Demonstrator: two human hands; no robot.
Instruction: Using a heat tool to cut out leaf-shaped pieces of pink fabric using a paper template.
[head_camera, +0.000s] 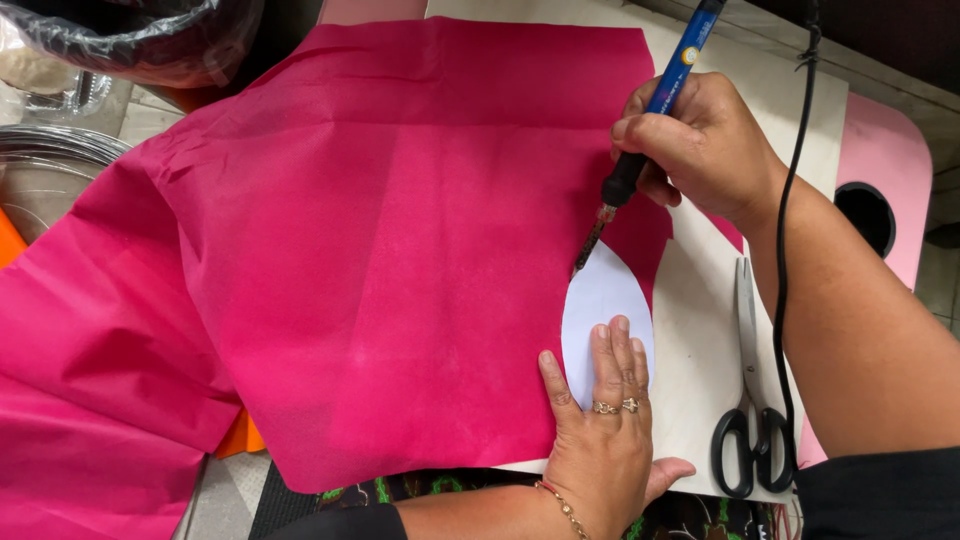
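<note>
A large sheet of magenta fabric (380, 250) lies spread over a pale board (700, 330). On its right edge rests a white petal-shaped paper template (595, 300). My left hand (600, 420), with rings and a bracelet, presses flat on the template's lower part and the fabric. My right hand (700, 145) grips a blue-handled corded hot tool (650, 110) like a pen; its dark tip touches the fabric at the template's upper point. The tool's black cord (785, 250) runs down along my right forearm.
Black-handled scissors (748, 400) lie on the board to the right of the template. A pink panel with a round hole (880, 190) sits at the far right. Metal bowls and a plastic-covered container (60, 150) stand at the upper left. An orange piece (240, 435) peeks from under the fabric.
</note>
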